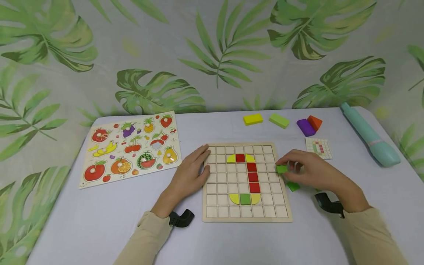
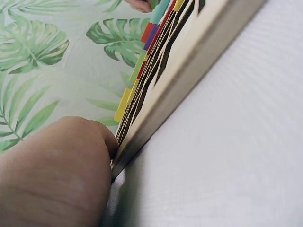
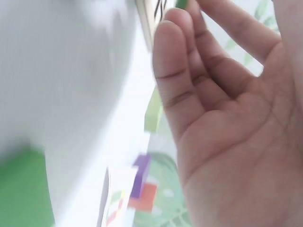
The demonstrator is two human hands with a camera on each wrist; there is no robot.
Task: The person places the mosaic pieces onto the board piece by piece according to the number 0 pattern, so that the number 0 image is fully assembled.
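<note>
A wooden grid board [image 1: 248, 219] lies in front of me. On it, red squares [image 1: 253, 177], yellow rounded pieces [image 1: 234, 199] and one green square [image 1: 245, 199] form a pattern. My left hand [image 1: 188, 173] rests against the board's left edge, fingers extended along it. Over the right edge, my right hand [image 1: 313, 170] pinches a small green tile [image 1: 282, 169] between thumb and fingertips. Under that hand a second green tile [image 1: 293, 186] lies on the table, partly covered. In the right wrist view a blurred green shape [image 3: 23, 189] fills the lower left corner.
A pattern card [image 1: 326, 149] lies right of the board. Behind stand yellow [image 1: 253, 119], light green [image 1: 279, 120], purple [image 1: 306, 127] and orange [image 1: 314, 122] blocks. A fruit puzzle board [image 1: 116, 175] is at left, a teal bottle-shaped object [image 1: 371, 138] at right.
</note>
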